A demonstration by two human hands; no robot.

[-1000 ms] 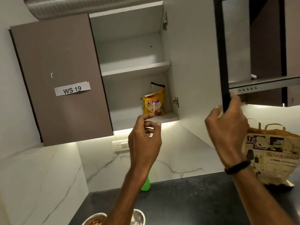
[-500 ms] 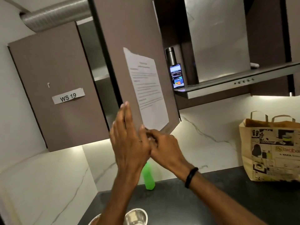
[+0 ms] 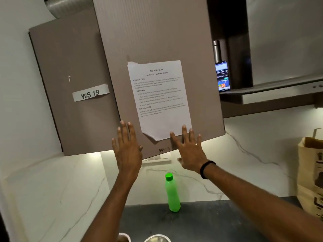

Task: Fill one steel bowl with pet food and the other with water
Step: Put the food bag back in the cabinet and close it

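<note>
Reaching up in the head view, two hands lie against the lower part of a brown cabinet door (image 3: 157,32). The left hand (image 3: 128,145) is at the door's lower left corner and the right hand (image 3: 187,152) is nearer its lower right. On both, the fingers are straight and spread, so each grip is released and holds nothing. The right hand's fingertips (image 3: 183,129) reach the bottom edge of the one printed sheet (image 3: 159,100) stuck to that door. One black wristband (image 3: 206,169) circles the right wrist.

A second door (image 3: 70,58) to the left carries one label (image 3: 90,93) reading "WS 19".

There are two steel bowls (image 3: 157,239), side by side at the very bottom edge of the picture, below the forearms. Only slivers of their rims show, mouths facing up, and I cannot tell what is inside.

One green bottle (image 3: 172,193) stands upright at the back of the dark counter (image 3: 209,220), against the marble wall. Its long axis is vertical, with the cap on top.

At the far right, one printed paper bag (image 3: 311,172) stands on the counter. In the dark recess right of the door, one lit phone (image 3: 222,76) leans in front of one steel flask (image 3: 216,51).
</note>
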